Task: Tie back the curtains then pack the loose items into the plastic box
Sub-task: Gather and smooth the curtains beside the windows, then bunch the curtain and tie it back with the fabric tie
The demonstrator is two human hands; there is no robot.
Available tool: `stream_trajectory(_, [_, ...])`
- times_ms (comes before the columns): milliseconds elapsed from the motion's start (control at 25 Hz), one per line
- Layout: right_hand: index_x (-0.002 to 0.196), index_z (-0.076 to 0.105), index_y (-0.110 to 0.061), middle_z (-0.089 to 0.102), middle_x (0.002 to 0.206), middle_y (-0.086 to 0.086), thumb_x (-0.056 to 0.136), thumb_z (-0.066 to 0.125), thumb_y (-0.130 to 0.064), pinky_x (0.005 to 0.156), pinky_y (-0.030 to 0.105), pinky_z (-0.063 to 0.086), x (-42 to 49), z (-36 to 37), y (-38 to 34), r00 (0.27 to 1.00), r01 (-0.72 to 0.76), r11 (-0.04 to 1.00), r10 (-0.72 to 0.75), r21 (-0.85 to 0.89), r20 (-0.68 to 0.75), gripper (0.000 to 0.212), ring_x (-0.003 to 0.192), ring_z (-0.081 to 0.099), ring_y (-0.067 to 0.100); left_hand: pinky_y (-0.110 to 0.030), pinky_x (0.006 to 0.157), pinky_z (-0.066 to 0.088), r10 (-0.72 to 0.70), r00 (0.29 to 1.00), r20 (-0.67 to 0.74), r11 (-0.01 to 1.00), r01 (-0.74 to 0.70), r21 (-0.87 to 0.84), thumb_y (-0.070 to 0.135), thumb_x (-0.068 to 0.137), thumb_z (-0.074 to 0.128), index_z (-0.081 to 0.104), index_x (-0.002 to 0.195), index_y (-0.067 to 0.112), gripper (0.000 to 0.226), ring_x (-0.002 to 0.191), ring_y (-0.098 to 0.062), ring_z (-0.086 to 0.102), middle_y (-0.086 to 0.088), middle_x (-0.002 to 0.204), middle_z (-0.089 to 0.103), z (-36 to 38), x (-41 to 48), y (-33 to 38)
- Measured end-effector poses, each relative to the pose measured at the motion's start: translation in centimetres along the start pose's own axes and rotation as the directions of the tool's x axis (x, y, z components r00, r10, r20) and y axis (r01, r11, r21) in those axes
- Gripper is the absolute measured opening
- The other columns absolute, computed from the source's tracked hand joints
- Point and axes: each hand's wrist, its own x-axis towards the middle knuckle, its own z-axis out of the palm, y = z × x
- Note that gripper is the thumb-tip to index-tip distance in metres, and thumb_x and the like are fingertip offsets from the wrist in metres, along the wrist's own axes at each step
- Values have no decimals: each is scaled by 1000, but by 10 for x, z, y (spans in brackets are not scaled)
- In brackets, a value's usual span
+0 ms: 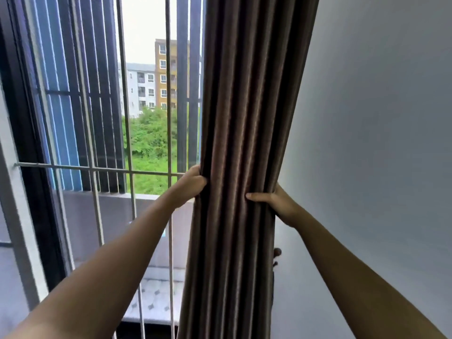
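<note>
Fingers (202, 178) of the left hand (189, 185) curl into the window-side edge of the brown curtain (244, 106). The right hand (276, 205) grips the wall side, thumb across the front folds, other fingers hidden behind. Between them the curtain hangs bunched into one thick column beside the grey wall (367, 118), drawn off the barred window (110, 168). Gathering looks done, but no band shows round it, so the tying seems not yet made. A small dark knob (277, 252) on the wall below may be its hook. Neither plastic box nor loose items are in view, so packing appears untouched.
</note>
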Motion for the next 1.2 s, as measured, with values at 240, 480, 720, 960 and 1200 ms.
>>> stream_trajectory(240, [139, 36, -25, 56, 133, -4, 59, 82, -31, 104, 46, 44, -40, -29, 17, 980, 30, 999, -22, 38, -195, 93, 118, 57, 12, -16, 59, 47, -109, 978, 175, 982, 133, -133, -10, 77, 44, 53, 85, 16, 29, 75, -13, 56, -2, 82, 56, 47, -25, -1])
stream_trajectory(480, [132, 42, -16, 42, 133, -3, 81, 62, -13, 103, 8, 30, -60, -17, -62, 521, 391, 740, -668, -548, -531, 54, 121, 41, -6, -19, 66, 51, 260, 946, -192, 965, -263, 10, -2, 85, 56, 16, 148, 24, 78, 74, -8, 65, -1, 93, 65, 23, -19, 27])
stream_trajectory(720, [114, 63, -19, 38, 131, 8, 83, 61, -18, 105, 21, 35, -42, 53, -76, 877, 202, 642, -455, -739, -156, 31, 119, 44, 16, -18, 55, 29, 576, 775, -260, 755, -383, 532, 5, 83, 52, 34, 141, 18, 62, 63, -17, 47, -1, 86, 54, 12, -14, 69])
stream_trajectory(960, [142, 37, -13, 13, 155, 10, 88, 57, -35, 111, 36, 30, -45, 102, -28, 952, -19, 610, -232, -792, -201, 62, 136, 33, 32, -30, 83, 47, 408, 911, -61, 762, -303, 572, -1, 83, 50, 47, 134, 14, 54, 106, -29, 57, -16, 125, 57, 1, -4, 43])
stream_trajectory(1200, [150, 13, -8, 6, 158, 5, 92, 50, -29, 109, 31, 31, -81, 128, 47, 996, -37, 598, -46, -801, -81, 72, 137, 34, 28, -28, 85, 47, 215, 969, 120, 797, -245, 553, -9, 81, 51, 25, 147, 10, 73, 117, -29, 52, -17, 137, 48, 9, -13, -14])
